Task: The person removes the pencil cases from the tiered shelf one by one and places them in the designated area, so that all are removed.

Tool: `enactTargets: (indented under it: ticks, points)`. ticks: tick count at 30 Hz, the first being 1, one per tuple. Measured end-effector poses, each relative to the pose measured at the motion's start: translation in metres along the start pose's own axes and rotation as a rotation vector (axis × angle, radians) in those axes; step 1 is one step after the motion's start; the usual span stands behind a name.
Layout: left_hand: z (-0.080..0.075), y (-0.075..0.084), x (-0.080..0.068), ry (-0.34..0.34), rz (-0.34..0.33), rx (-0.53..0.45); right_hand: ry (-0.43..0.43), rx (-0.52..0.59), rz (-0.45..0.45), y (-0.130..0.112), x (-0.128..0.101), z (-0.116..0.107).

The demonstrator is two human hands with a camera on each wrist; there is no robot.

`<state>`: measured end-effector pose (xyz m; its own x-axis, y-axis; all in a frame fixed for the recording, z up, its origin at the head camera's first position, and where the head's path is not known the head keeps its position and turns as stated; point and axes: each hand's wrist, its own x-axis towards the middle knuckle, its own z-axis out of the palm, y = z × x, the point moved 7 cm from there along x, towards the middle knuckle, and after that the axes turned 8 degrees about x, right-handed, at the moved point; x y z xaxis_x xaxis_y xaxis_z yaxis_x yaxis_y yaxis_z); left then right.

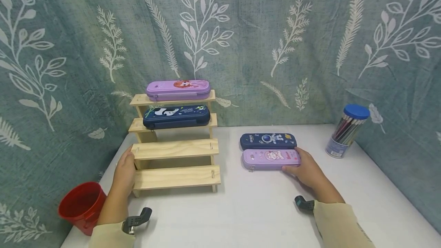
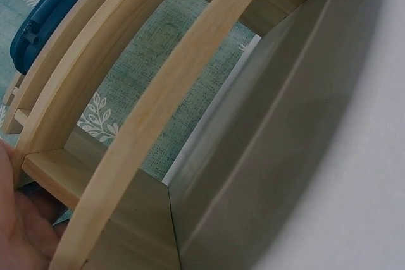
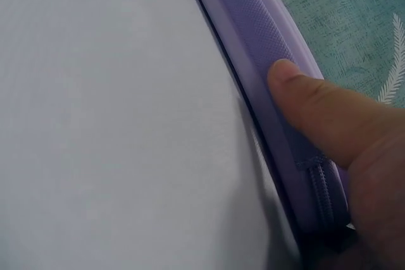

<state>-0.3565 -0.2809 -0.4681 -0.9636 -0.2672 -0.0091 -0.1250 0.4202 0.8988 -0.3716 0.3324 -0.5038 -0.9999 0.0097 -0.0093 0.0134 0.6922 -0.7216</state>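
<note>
Gripping one of four pencil cases (image 1: 271,159), right hand (image 1: 306,171), left hand (image 1: 124,171) on rack (image 1: 175,149)

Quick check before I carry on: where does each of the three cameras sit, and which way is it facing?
Head: on the head, looking down at the table; both forearms, left hand on the wooden rack, right hand.
Left wrist: low beside the rack; palm edge shows.
Right wrist: along the purple pencil case; thumb shows.
Head and right wrist share that case.

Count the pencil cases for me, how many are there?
4. A purple case lies on the rack's top step, a navy case one step down, and a navy case and a purple case lie on the table, the last under the right hand.
</note>
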Motion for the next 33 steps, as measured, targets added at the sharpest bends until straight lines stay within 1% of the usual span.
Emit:
enactTargets:
  ticks: [6,7,9,11,13,15,17,21,24,27,29,30,33]
  points:
    - [0.002,0.0,0.001,-0.01,-0.017,0.001,0.004,0.005,-0.01,-0.005,-0.003,0.0]
    - [0.001,0.0,0.002,-0.012,-0.014,0.003,0.017,0.01,-0.011,-0.008,-0.005,-0.001]
    - [0.0,0.002,0.002,-0.02,-0.008,0.009,0.075,0.018,-0.029,-0.021,-0.009,-0.002]
    - [-0.002,0.003,0.003,-0.018,-0.001,0.016,0.149,0.026,-0.073,-0.043,-0.013,-0.002]
    - [-0.005,0.004,0.003,-0.013,0.001,0.023,0.217,0.04,-0.13,-0.071,-0.016,0.002]
    - [-0.007,0.004,0.003,-0.009,-0.005,0.014,0.24,0.051,-0.19,-0.105,-0.018,0.011]
    - [-0.008,0.003,0.004,-0.003,-0.007,0.008,0.223,0.08,-0.24,-0.137,-0.018,0.023]
    - [-0.007,0.0,0.004,0.005,-0.017,-0.004,0.145,0.117,-0.301,-0.194,-0.012,0.049]
    - [-0.004,-0.002,0.002,0.004,-0.027,-0.009,0.093,0.099,-0.35,-0.227,-0.003,0.069]
    - [-0.001,-0.003,0.003,-0.001,-0.027,-0.011,0.047,0.066,-0.416,-0.254,0.006,0.088]
    - [-0.001,-0.003,0.003,-0.003,-0.027,-0.01,0.042,0.057,-0.465,-0.271,0.012,0.097]
    - [-0.001,-0.003,0.003,-0.003,-0.025,-0.005,0.053,0.054,-0.49,-0.279,0.015,0.099]
    - [-0.001,-0.001,0.003,-0.011,-0.008,0.0,0.117,0.051,-0.547,-0.299,0.022,0.102]
